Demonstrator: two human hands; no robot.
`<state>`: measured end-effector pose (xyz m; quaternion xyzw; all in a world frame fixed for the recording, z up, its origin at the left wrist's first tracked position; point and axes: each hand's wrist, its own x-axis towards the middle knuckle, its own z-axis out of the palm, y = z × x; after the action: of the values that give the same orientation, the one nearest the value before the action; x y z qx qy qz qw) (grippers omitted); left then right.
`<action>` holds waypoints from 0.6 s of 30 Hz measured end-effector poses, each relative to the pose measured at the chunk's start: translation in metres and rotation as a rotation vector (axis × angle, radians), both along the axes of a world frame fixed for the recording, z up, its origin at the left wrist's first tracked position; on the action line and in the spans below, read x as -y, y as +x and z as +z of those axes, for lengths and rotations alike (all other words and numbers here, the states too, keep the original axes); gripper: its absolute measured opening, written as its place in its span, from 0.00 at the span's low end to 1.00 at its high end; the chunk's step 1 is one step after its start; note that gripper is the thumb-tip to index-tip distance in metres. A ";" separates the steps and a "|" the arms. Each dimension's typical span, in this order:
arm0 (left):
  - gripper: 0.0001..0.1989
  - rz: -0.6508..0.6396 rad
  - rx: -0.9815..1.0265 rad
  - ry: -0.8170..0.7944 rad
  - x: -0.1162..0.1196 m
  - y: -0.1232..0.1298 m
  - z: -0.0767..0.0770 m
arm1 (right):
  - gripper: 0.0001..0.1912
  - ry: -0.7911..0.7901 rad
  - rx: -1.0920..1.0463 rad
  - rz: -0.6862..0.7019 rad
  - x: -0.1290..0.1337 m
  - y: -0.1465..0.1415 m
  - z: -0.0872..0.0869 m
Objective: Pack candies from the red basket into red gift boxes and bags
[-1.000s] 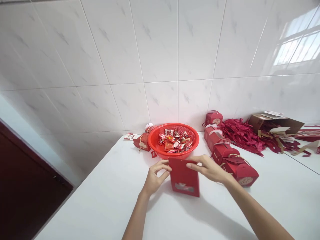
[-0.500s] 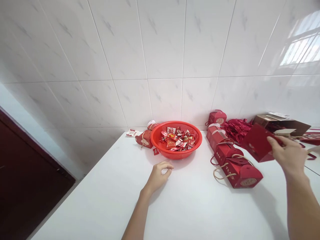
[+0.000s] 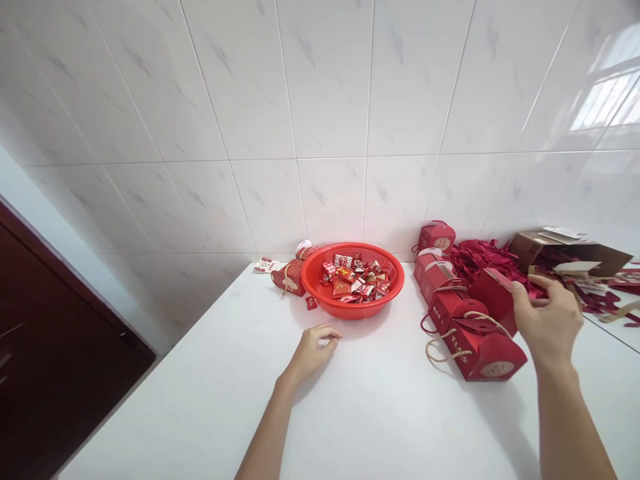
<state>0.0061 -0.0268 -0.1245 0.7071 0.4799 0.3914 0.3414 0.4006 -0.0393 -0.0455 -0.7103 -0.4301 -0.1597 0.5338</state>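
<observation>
My left hand (image 3: 314,352) rests on the white table (image 3: 380,413) with its fingers curled loosely and nothing in them. In front of it stands a red plastic basket (image 3: 313,288) of small wrapped sweets (image 3: 343,287). On the right, my right hand (image 3: 547,317) is at the right edge of a plain red box (image 3: 491,297), fingers apart; its fingertips seem to touch the edge without gripping it. That box is beside a row of red gift boxes with cord handles, the nearest one (image 3: 483,350) showing a round gold label.
A pile of dark red shredded paper (image 3: 483,257) lies behind the boxes. An open brown carton (image 3: 600,257) is at the back right, with ribbons beside it. Left of the basket are a small red box (image 3: 290,277) and a printed card (image 3: 266,265). A tiled wall closes the back.
My right hand has moved left with the plain red box, which now stands against the row, and its fingers have come off most of the box. My left hand has barely shifted.
</observation>
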 end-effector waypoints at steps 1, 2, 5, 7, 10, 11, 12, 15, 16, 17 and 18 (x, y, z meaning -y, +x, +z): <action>0.10 0.017 0.020 0.020 -0.003 -0.002 -0.001 | 0.17 0.054 -0.050 0.069 0.006 -0.015 0.002; 0.10 0.050 0.048 0.052 -0.007 -0.004 -0.001 | 0.16 0.098 -0.103 0.173 0.011 -0.031 0.002; 0.12 0.246 0.155 0.159 -0.030 -0.021 0.010 | 0.11 0.098 -0.091 0.600 0.018 -0.073 -0.006; 0.14 0.440 0.187 0.173 -0.055 -0.037 0.023 | 0.09 0.032 -0.025 0.841 0.015 -0.097 -0.015; 0.16 0.728 0.096 0.092 -0.097 -0.064 0.044 | 0.09 -0.023 0.008 1.076 0.007 -0.128 -0.031; 0.16 0.806 0.018 0.039 -0.110 -0.071 0.049 | 0.09 -0.044 0.007 1.128 0.004 -0.136 -0.037; 0.16 0.854 -0.063 -0.015 -0.122 -0.078 0.054 | 0.09 -0.062 0.006 1.172 0.003 -0.143 -0.044; 0.16 0.878 -0.131 -0.052 -0.145 -0.089 0.062 | 0.09 -0.156 0.022 1.261 0.003 -0.156 -0.064; 0.16 0.874 -0.140 -0.051 -0.149 -0.092 0.063 | 0.09 -0.190 0.028 1.271 0.003 -0.157 -0.070; 0.15 0.869 -0.153 -0.050 -0.152 -0.094 0.064 | 0.09 -0.221 0.036 1.274 0.004 -0.158 -0.076; 0.14 0.864 -0.165 -0.046 -0.154 -0.095 0.064 | 0.09 -0.247 0.043 1.271 0.004 -0.158 -0.081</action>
<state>-0.0891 0.1268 -0.0609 0.4628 0.7658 0.4294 0.1227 0.2422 -0.0432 -0.1268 -0.3703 -0.7925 0.2239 0.4298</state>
